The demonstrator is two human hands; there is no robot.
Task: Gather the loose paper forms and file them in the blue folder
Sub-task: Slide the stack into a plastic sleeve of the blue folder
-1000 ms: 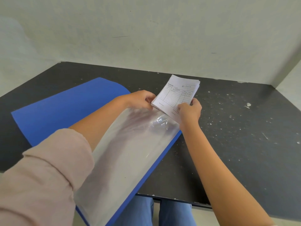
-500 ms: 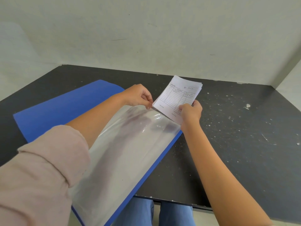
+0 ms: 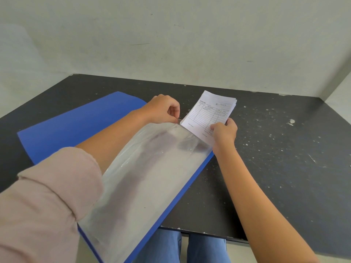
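My right hand pinches the stack of paper forms at its near edge; the sheets are light and floppy, so I hold them squared. My left hand pinches up the mouth of the clear pocket in the blue folder. Against the earlier frame, the stack seems slightly deeper there.

Folder: open on the table, its near end past the table's front edge.
Sleeve: on the folder's right half.
Forms: stacked at the sleeve's far end, near edge meeting its opening.
Left hand: pinches the sleeve's far edge, just left of the forms.
Right hand: holds the forms' near right corner.
Wall: behind the table.
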